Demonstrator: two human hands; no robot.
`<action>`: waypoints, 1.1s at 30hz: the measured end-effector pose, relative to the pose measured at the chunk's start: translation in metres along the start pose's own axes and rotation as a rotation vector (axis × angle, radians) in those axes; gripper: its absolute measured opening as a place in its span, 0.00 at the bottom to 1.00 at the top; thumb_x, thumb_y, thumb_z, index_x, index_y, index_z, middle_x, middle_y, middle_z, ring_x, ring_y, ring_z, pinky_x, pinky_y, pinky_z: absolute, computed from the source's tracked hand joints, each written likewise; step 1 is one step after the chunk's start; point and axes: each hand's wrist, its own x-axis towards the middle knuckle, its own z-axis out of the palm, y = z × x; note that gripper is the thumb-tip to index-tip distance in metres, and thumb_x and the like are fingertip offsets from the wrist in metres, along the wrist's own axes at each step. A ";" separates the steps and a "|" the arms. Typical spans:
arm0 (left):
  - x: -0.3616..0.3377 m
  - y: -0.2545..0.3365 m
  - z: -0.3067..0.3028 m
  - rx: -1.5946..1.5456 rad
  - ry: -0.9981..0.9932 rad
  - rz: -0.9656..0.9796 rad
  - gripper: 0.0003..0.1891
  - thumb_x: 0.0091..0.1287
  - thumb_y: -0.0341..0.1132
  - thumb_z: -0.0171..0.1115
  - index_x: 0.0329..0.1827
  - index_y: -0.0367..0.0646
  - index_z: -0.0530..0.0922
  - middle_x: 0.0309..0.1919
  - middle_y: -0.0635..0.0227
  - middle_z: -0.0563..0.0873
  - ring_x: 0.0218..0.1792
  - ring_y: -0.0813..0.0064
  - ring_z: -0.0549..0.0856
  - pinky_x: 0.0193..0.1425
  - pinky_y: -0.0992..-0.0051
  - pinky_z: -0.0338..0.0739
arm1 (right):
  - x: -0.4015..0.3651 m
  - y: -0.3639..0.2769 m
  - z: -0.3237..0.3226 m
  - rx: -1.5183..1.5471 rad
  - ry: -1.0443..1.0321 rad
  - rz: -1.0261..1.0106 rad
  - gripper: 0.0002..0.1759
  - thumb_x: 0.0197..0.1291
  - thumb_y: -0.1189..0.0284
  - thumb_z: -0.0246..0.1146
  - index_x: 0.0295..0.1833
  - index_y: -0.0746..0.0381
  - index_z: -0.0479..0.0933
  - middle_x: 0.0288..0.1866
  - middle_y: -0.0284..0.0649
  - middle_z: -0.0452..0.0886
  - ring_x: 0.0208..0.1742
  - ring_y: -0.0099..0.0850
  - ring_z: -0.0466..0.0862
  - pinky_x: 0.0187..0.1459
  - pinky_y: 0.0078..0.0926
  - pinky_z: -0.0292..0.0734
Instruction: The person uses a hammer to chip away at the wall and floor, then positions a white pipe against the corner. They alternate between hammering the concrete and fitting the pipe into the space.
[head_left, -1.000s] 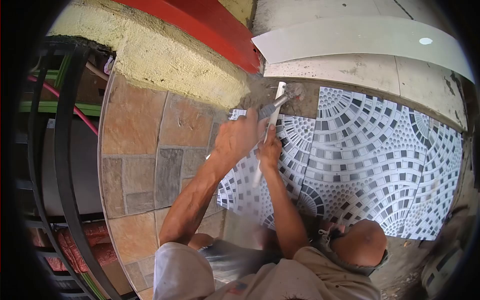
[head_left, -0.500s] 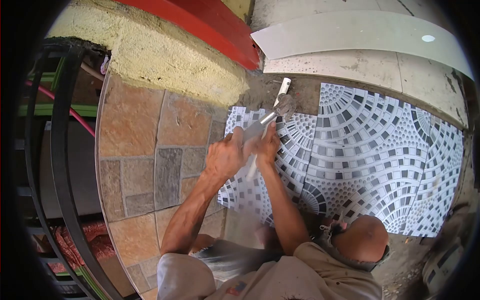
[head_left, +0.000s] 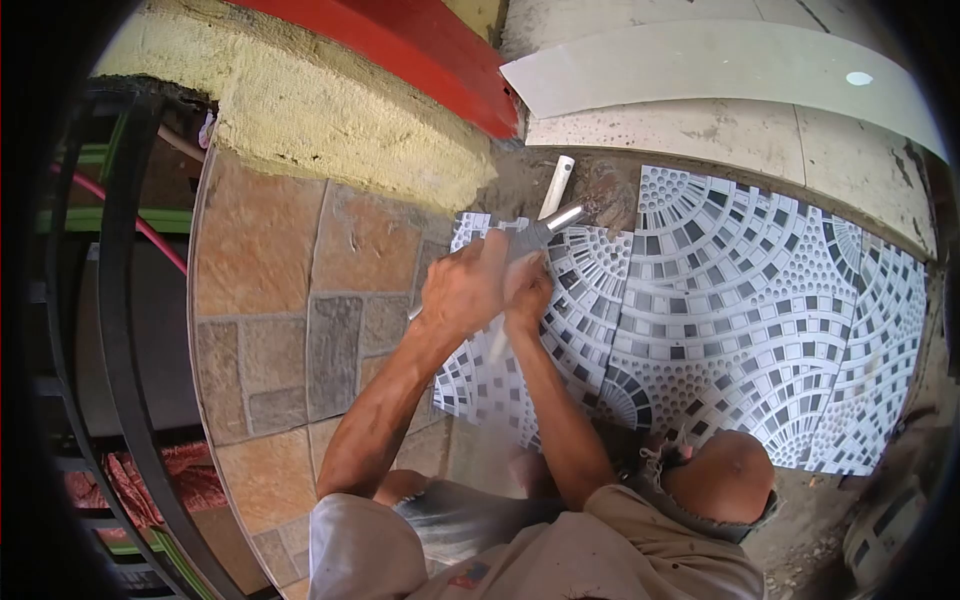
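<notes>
My left hand (head_left: 462, 285) is closed round a tool with a dark grey grip (head_left: 530, 238) and a shiny metal end (head_left: 567, 214). A thin metal tip pokes out on the left side of this hand; the tool's exact kind is hidden. Right beside it, my right hand (head_left: 529, 290) is closed over a narrow white strip (head_left: 558, 186) with a hole near its upper end. Fingers cover the strip's middle, and its lower part shows below them, blurred. Both hands are above a black, grey and white mosaic-pattern tile (head_left: 590, 265).
More mosaic-pattern tiles (head_left: 740, 310) lie to the right. Wet-looking mortar (head_left: 610, 198) borders them at the top. Stone-look tiles (head_left: 262, 250) cover the left, beside a black metal railing (head_left: 130, 300). A yellow wall edge (head_left: 340, 130), a red beam (head_left: 420, 55) and a long pale panel (head_left: 720, 65) lie beyond.
The tool in my left hand has turned, its metal end now pointing further right. The grey clump near its end is gone from there. The white strip has shifted slightly left.
</notes>
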 end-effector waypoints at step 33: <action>-0.024 -0.004 -0.008 -0.072 -0.030 0.015 0.21 0.70 0.48 0.63 0.33 0.38 0.69 0.20 0.52 0.80 0.17 0.53 0.82 0.19 0.60 0.75 | 0.004 0.026 -0.005 -0.121 -0.059 -0.124 0.16 0.73 0.65 0.50 0.39 0.67 0.77 0.34 0.43 0.81 0.35 0.38 0.81 0.38 0.34 0.74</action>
